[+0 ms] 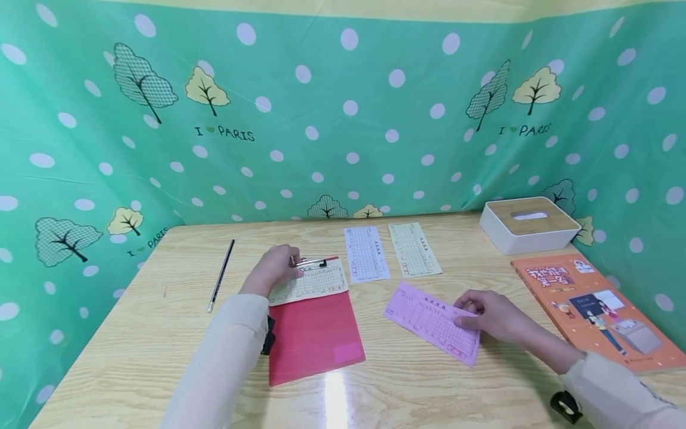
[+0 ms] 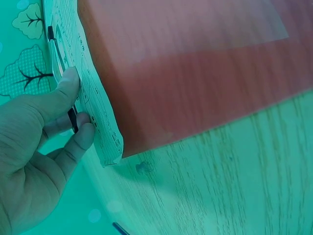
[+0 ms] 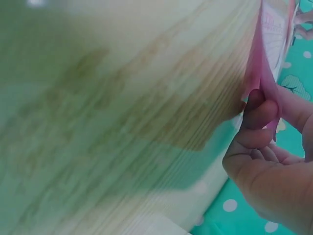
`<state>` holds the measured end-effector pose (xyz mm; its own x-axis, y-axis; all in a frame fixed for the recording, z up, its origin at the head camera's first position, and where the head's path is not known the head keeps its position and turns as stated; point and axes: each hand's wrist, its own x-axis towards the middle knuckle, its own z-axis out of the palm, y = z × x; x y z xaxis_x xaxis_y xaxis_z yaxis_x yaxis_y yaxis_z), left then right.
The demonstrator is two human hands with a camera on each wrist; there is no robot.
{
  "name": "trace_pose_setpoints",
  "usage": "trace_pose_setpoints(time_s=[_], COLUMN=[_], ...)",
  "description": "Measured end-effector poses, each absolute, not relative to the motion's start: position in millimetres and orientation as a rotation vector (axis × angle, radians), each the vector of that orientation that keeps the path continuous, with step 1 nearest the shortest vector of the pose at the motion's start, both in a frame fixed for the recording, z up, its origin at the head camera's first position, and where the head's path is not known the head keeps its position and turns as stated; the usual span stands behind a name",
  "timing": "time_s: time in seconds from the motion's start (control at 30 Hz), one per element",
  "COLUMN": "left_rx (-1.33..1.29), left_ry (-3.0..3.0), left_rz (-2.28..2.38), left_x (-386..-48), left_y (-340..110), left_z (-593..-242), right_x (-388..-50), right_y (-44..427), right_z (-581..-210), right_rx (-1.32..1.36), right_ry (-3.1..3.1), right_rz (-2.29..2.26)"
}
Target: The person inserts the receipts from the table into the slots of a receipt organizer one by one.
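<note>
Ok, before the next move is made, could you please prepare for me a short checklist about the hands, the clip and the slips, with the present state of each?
1. Left hand at the clip: ok, fingers and thumb are on it.
2. Clip pressed open for another slip: cannot tell.
3. Cream slip lying on the red folder: ok, across its upper part.
4. Right hand holding the purple slip: ok, pinched near one end.
5. Purple slip over the folder: not ok, it is apart, to the right.
6. White slip and pale yellow slip not overlapping: ok.
</note>
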<state>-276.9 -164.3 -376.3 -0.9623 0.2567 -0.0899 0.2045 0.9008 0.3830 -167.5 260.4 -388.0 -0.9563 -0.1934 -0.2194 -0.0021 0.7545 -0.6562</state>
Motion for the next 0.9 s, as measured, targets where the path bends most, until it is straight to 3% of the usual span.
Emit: trace_pose_setpoints(time_s=[0.9], left_rx=[0.333], left_ry=[2.916], left_rz=[0.617], left_x=[-274.8], left_y=[-161.6], left_z=[-378.0], right_x=[-169.7], right_y=[263.8], right_z=[-386.7], right_rx=[-0.125], right_ry=[2.624], right_rz=[-1.005])
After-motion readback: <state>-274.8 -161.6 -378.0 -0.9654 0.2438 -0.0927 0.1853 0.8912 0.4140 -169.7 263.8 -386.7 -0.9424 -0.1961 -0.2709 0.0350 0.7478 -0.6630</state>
